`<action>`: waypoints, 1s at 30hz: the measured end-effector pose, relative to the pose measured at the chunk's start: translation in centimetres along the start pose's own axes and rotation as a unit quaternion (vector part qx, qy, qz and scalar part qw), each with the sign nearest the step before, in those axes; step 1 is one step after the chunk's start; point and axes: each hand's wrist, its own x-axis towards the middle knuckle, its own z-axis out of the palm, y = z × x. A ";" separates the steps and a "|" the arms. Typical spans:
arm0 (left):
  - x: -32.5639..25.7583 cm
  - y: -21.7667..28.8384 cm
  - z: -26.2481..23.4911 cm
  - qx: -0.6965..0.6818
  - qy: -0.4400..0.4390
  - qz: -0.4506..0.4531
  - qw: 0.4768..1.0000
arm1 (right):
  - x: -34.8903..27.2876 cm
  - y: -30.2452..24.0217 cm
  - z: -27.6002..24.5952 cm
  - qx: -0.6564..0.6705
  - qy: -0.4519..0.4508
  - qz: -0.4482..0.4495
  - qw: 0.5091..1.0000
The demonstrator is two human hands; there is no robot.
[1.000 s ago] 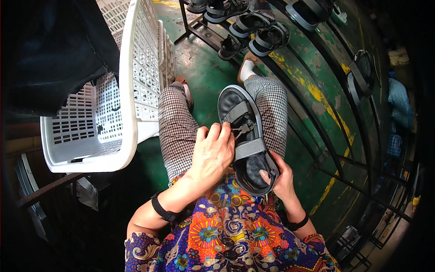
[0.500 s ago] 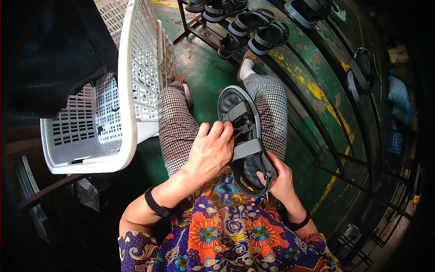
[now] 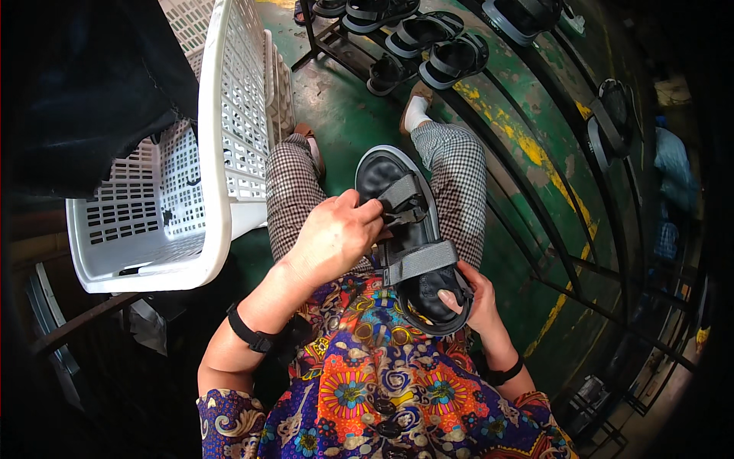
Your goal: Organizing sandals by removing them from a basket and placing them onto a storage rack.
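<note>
A black and grey strappy sandal (image 3: 378,172) is held above my lap, toe pointing away from me, with its footbed facing up. My left hand (image 3: 336,236) is closed at the sandal's left side, fingers pinching around the front strap (image 3: 399,191); the exact spot under the fingertips is hidden. A wider grey strap (image 3: 420,262) crosses the middle of the sandal. Around the heel end, my right hand (image 3: 479,300) grips from the right, its thumb lying on the footbed inside the heel strap.
To the left stands a white perforated plastic basket (image 3: 218,153), with dark cloth (image 3: 99,92) hanging over it. A black metal rack (image 3: 535,99) on the right carries several similar sandals (image 3: 453,60). The green floor (image 3: 352,99) has worn yellow lines.
The sandal's toe has swung slightly left and its heel slightly right. My left hand has moved a little left and up, and the straps stand looser to the side.
</note>
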 end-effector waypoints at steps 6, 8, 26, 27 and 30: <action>-0.2 -1.7 0.6 -0.064 0.012 0.012 0.998 | 0.2 0.6 -0.8 0.135 -0.076 0.141 0.978; -0.3 -2.1 0.9 -0.116 0.024 0.018 0.993 | 0.2 1.0 -0.8 0.148 -0.078 0.146 0.975; -3.1 -3.6 2.9 -0.438 -0.057 -0.063 0.895 | 0.8 4.8 -3.6 0.200 -0.181 0.187 0.945; -3.4 -3.5 3.1 -0.458 -0.068 -0.079 0.883 | 0.8 4.8 -3.7 0.212 -0.194 0.196 0.937; -3.7 -3.6 3.1 -0.481 -0.094 -0.092 0.867 | 1.0 4.9 -4.1 0.235 -0.210 0.189 0.930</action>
